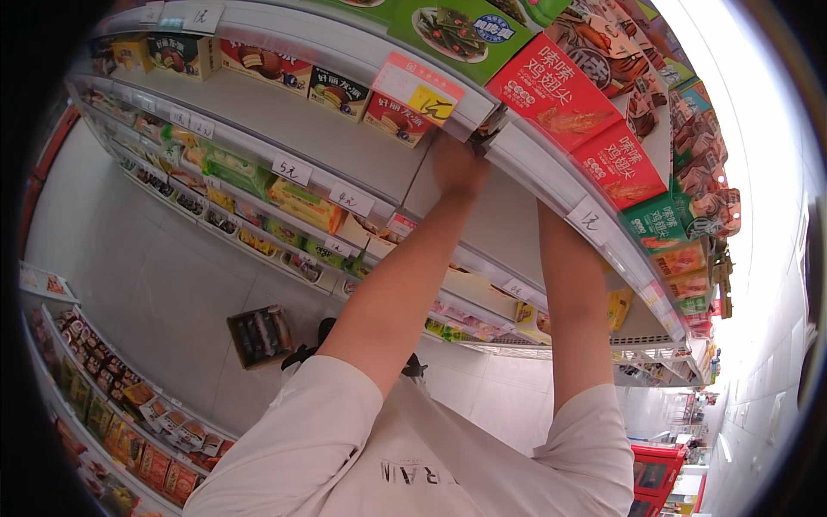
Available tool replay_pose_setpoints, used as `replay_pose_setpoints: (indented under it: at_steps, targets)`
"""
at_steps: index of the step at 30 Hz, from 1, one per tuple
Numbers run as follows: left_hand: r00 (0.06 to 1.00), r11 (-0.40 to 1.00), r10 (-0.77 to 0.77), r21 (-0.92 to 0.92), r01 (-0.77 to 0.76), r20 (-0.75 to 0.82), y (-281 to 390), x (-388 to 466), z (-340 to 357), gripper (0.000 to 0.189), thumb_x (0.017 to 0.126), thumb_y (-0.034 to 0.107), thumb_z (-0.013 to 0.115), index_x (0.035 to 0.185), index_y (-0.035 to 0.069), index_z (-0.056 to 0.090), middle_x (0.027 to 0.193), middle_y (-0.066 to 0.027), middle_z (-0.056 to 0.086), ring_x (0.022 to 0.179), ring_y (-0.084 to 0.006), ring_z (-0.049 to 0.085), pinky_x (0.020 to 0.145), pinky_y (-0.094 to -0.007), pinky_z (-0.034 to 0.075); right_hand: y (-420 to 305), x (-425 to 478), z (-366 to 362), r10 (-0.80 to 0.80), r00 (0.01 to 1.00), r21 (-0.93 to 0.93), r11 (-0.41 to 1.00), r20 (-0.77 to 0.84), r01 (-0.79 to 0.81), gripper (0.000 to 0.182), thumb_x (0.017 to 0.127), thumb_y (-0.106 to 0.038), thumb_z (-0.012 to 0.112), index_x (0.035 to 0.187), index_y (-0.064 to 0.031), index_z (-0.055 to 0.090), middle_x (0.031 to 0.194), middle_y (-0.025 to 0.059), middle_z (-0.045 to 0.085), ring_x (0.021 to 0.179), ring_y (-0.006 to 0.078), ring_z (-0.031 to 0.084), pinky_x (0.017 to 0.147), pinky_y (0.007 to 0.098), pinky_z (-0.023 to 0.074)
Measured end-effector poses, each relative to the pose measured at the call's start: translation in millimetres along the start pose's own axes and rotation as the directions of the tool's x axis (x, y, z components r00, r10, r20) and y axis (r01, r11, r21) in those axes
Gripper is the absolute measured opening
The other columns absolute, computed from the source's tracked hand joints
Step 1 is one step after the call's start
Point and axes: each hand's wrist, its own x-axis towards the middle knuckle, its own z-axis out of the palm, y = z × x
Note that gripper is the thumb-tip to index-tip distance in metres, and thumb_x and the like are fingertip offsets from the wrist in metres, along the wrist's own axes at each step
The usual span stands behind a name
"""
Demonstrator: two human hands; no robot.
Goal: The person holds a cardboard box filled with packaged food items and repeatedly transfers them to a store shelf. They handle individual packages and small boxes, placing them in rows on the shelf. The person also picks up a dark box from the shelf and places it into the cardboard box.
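My left hand [460,165] reaches into a shelf compartment, just beside a small red snack box [397,119]. Its fingers disappear behind the hanging price card and the lip of the shelf above, so any grip is hidden. My right forearm [575,271] goes in under the upper shelf's edge further right; the right hand itself is out of sight behind that edge. Along the back of this grey shelf [310,123] stand a green-black snack box [339,92], a wider red box [265,63] and a dark green box [177,55].
Red chicken-snack boxes [555,94] and a green box [462,32] line the upper shelf. Packaged snacks [239,168] fill lower shelves. An open carton [260,336] with dark packs sits on the floor near my feet. Another stocked shelf [123,400] stands behind at lower left.
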Motion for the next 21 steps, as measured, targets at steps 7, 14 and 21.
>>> replay_pose_setpoints:
  at_steps: [7,14,21]
  targets:
    - [1.000,0.987,0.018,-0.157,-0.018,-0.001,23,1,-14,0.060,0.083,0.032,0.074,0.135,0.008,0.055,0.130,-0.0189,0.061,0.121,-0.0385,0.057,0.106,-0.0482,0.044,7,-16,4,0.013,0.999,0.062,0.998,-0.036,-0.011,0.066,0.082,-0.036,0.080,0.138,-0.0075,0.057,0.136,0.0214,0.059,0.128,0.0418,0.054,0.104,0.0498,0.0464]
    - [0.847,0.745,0.496,0.409,-0.527,0.190,-25,-14,6,0.060,0.086,0.034,0.073,0.139,0.012,0.053,0.122,-0.0152,0.065,0.111,-0.0301,0.063,0.096,-0.0451,0.050,-18,-111,-17,0.125,0.980,0.398,0.916,-0.154,-0.055,0.072,0.078,-0.031,0.084,0.139,-0.0065,0.055,0.138,0.0226,0.056,0.128,0.0429,0.053,0.104,0.0506,0.0457]
    - [0.809,0.713,0.393,0.411,-0.568,0.436,-4,-20,14,0.061,0.099,0.052,0.051,0.147,0.016,0.050,0.156,-0.0149,0.044,0.147,-0.0329,0.035,0.122,-0.0507,0.023,-9,-276,-49,0.282,0.877,0.806,0.566,-0.388,0.174,0.082,0.064,-0.006,0.089,0.136,-0.0062,0.049,0.133,0.0202,0.056,0.121,0.0375,0.056,0.105,0.0456,0.0438]
